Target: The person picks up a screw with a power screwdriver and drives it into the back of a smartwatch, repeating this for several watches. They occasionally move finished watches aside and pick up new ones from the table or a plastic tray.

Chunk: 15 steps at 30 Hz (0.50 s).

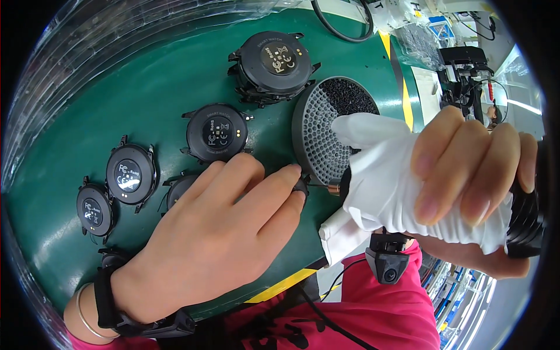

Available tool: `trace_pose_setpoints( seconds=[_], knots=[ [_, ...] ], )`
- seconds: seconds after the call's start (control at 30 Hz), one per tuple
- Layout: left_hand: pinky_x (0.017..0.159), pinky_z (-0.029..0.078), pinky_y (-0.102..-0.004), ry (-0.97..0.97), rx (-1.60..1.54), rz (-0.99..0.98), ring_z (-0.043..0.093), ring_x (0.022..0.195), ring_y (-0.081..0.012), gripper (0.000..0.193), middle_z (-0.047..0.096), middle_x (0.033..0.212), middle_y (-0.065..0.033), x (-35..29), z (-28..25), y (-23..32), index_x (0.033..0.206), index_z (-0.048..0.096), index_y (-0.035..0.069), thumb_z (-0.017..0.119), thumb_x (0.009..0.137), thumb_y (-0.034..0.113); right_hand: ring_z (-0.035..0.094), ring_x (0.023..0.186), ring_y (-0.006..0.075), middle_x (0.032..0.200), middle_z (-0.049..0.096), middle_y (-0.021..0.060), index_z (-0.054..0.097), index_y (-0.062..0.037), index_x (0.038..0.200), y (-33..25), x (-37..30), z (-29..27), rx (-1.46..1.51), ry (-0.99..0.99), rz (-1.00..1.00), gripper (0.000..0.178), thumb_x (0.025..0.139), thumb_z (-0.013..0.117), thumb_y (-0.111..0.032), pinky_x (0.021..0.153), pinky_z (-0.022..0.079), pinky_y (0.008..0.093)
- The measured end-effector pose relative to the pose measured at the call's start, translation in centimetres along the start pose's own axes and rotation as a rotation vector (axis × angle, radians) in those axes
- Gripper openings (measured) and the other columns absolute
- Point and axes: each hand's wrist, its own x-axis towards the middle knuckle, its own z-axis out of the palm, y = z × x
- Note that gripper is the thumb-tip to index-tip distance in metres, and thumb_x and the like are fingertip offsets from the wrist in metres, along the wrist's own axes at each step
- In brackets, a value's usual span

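My left hand [210, 227] lies low over the green mat, fingers closed on a black round watch case [301, 185] that is mostly hidden under them. My right hand [466, 169] wraps around a power screwdriver [525, 224] whose body is covered in white cloth [382, 175]. Its thin bit points left, close to the held case; whether it touches cannot be seen. Beyond the bit stands a round grey screw tray [298, 131] with a dimpled face and a heap of small black screws [348, 96]. Just past my left fingers a watch case [217, 133] rests back side up.
More watch cases [131, 175] lie face down at the left, one partly under my left hand. A stack of cases [274, 61] stands behind the tray. Clear plastic sheeting [116, 35] borders the green mat [169, 76]. A black cable [344, 38] loops at the back.
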Motion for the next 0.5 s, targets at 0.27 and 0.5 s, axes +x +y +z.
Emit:
trace_pose_setpoints(
  seconds=[0.27,0.5],
  knots=[
    [0.074,0.052,-0.04,0.046,0.013,0.005,0.057,0.089,-0.0343,0.042,0.062,0.118,-0.0153,-0.3,0.7,-0.1,0.101,0.067,-0.003,0.08,0.063,0.008,0.059,0.059,0.0144,0.09,0.059,0.0059,0.045,-0.0063,0.113,3.2,-1.4,4.0,0.146,0.23,-0.316,0.061,0.091,0.066,-0.06,0.063,0.042,0.0313],
    [0.075,0.053,-0.0387,0.047,0.018,0.008,0.057,0.089,-0.0332,0.044,0.062,0.117,-0.014,0.0,0.9,-0.3,0.107,0.069,-0.003,0.08,0.066,0.007,0.06,0.061,0.0148,0.092,0.06,0.0056,0.047,-0.0061,0.112,2.6,-1.9,3.1,0.135,0.236,-0.362,0.061,0.092,0.066,-0.06,0.063,0.042,0.0313]
  ],
)
